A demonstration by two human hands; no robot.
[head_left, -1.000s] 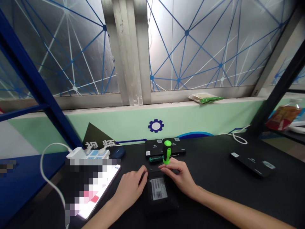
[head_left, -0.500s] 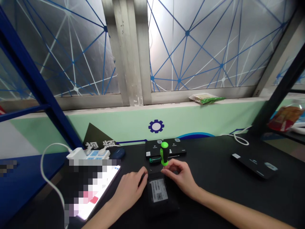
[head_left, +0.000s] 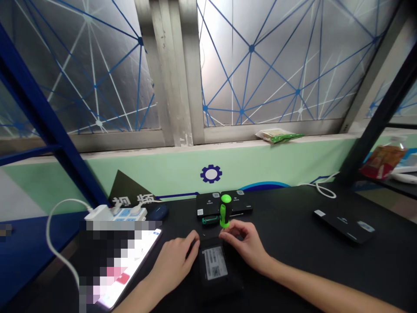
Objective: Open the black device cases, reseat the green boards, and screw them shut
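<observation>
A black rectangular device point(head_left: 224, 284) with a white printed label lies on the table in front of me. My left hand point(head_left: 174, 258) rests at its far left corner, thumb and forefinger tips close together against the edge. Over the far end of the device, my right hand point(head_left: 246, 243) pinches the lower part of a screwdriver point(head_left: 225, 211) between thumb and fingers. Its green-and-black handle stands nearly upright above the fingers. The fingers hide the tip, so I cannot tell what it touches. Just behind lies a second tool with a dark green handle point(head_left: 211, 220) and a thin metal shaft.
Two flat black boxes point(head_left: 208, 204) lie against the wall, and another black box point(head_left: 343, 226) is at the right. On the left are a lit phone point(head_left: 130, 269), a white power strip point(head_left: 125, 214) with a cable, and a dark blue mouse point(head_left: 159, 212).
The view has shifted slightly, moving everything a little to the left. Both hands stay at the device; the screwdriver's handle shows a slightly different side, as if turned.
</observation>
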